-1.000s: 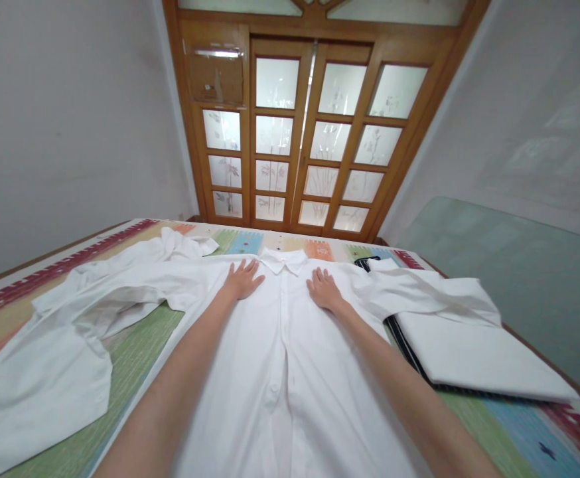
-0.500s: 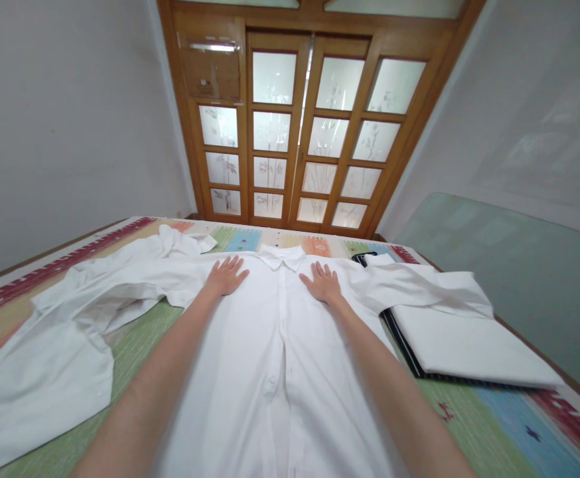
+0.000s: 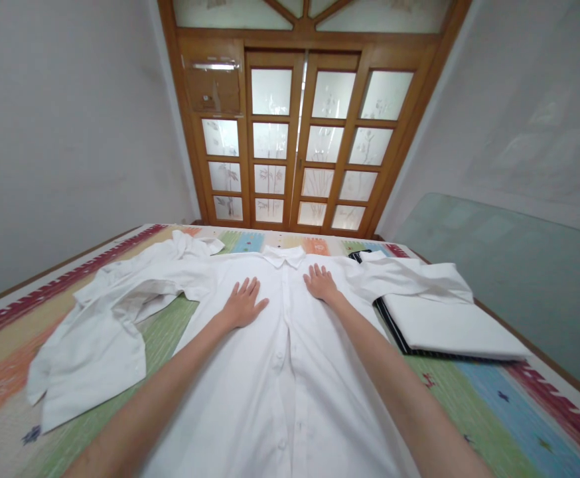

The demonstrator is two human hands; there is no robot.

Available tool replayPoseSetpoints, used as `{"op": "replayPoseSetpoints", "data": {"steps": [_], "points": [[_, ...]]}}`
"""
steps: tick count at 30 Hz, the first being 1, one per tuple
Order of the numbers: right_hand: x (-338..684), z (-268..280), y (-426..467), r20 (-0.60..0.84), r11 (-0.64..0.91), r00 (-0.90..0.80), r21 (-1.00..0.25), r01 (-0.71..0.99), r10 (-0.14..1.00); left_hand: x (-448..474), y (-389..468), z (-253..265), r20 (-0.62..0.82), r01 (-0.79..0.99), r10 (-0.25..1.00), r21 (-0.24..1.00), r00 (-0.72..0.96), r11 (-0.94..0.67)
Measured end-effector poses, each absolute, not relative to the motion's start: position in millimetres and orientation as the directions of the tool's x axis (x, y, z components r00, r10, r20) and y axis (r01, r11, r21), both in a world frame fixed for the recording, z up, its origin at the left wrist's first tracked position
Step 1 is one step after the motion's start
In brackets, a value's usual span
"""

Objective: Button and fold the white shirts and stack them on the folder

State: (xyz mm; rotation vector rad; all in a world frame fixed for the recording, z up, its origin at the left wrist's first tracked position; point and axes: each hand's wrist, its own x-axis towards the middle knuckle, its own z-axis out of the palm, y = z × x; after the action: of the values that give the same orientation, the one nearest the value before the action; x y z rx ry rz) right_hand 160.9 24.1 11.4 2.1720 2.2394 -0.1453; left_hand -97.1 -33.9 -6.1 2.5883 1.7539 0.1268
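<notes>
A white button-up shirt [image 3: 263,372] lies front up across the patterned cloth, its collar [image 3: 284,256] at the far end. Both sleeves reach out sideways; the left sleeve [image 3: 95,345] is rumpled and bent toward me. On the shirt's left chest area rests my left hand [image 3: 244,303], palm down with fingers spread. My right hand [image 3: 320,282] lies flat just right of the button placket, close below the collar, fingers slightly apart. Neither hand grips the fabric. The right sleeve [image 3: 419,279] lies partly over a folded white cloth [image 3: 454,328] with a black striped edge.
Under the shirt spreads a colourful striped cloth [image 3: 474,411] on a table or bed. A pale green panel [image 3: 509,265] leans by the right wall. Wooden doors with frosted panes [image 3: 273,139] stand beyond the far edge, and plain walls flank both sides.
My left hand has slid down and inward over the shirt front, nearer the placket. My right hand stays near the collar. The camera view has tilted up slightly.
</notes>
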Motion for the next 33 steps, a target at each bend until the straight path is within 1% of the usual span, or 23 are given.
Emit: {"op": "replayPoseSetpoints", "data": {"steps": [2, 4, 8, 11, 14, 17, 20, 22, 24, 26, 28, 30, 33], "points": [[163.2, 11.6, 9.7, -0.087, 0.097, -0.101, -0.057, 0.994, 0.991, -97.8, -51.9, -5.9, 0.065, 0.906, 0.908, 0.078, 0.413, -0.417], [165.7, 9.2, -10.7, -0.072, 0.197, -0.200, -0.049, 0.979, 0.977, -98.8, -68.5, -4.5, 0.065, 0.892, 0.897, 0.093, 0.438, -0.442], [172.2, -0.8, -65.0, 0.025, 0.424, -0.423, -0.029, 0.905, 0.906, -97.5, -99.0, -2.4, 0.074, 0.858, 0.864, 0.104, 0.498, -0.503], [179.5, -5.9, -106.9, 0.069, 0.527, -0.524, -0.048, 0.848, 0.849, -96.0, -122.1, -3.3, 0.080, 0.826, 0.832, 0.095, 0.550, -0.555], [187.3, -3.9, -140.7, 0.071, 0.590, -0.586, -0.097, 0.802, 0.807, -98.6, -145.2, -5.2, 0.118, 0.779, 0.781, 0.071, 0.613, -0.623], [190.2, 6.1, -166.3, 0.086, 0.637, -0.634, -0.185, 0.748, 0.769, -105.4, -164.4, -5.8, 0.131, 0.736, 0.736, 0.052, 0.665, -0.675], [182.5, 22.0, -190.6, 0.204, 0.657, -0.626, -0.292, 0.695, 0.753, -111.5, -175.8, -4.5, 0.111, 0.712, 0.715, 0.070, 0.690, -0.699], [171.1, 33.0, -208.5, 0.261, 0.690, -0.639, -0.311, 0.653, 0.723, -112.4, -179.1, -2.7, 0.110, 0.708, 0.716, 0.113, 0.689, -0.698], [157.0, 41.3, -227.0, 0.218, 0.764, -0.737, -0.289, 0.577, 0.639, -109.8, -180.6, -0.1, 0.115, 0.723, 0.746, 0.188, 0.656, -0.665], [142.9, 45.6, -244.1, 0.099, 0.827, -0.839, -0.263, 0.496, 0.534, -104.5, -181.5, 2.9, 0.120, 0.742, 0.787, 0.274, 0.605, -0.612], [131.2, 46.8, -258.2, -0.041, 0.856, -0.888, -0.247, 0.454, 0.458, -98.2, -182.8, 5.8, 0.142, 0.735, 0.802, 0.332, 0.580, -0.591], [123.2, 47.2, -268.3, -0.145, 0.860, -0.891, -0.234, 0.454, 0.431, -92.7, -184.3, 8.1, 0.191, 0.703, 0.782, 0.350, 0.593, -0.618], [118.5, 48.9, -277.5, -0.195, 0.860, -0.884, -0.220, 0.461, 0.424, -87.9, -185.7, 10.6, 0.282, 0.645, 0.735, 0.353, 0.617, -0.678]]}}
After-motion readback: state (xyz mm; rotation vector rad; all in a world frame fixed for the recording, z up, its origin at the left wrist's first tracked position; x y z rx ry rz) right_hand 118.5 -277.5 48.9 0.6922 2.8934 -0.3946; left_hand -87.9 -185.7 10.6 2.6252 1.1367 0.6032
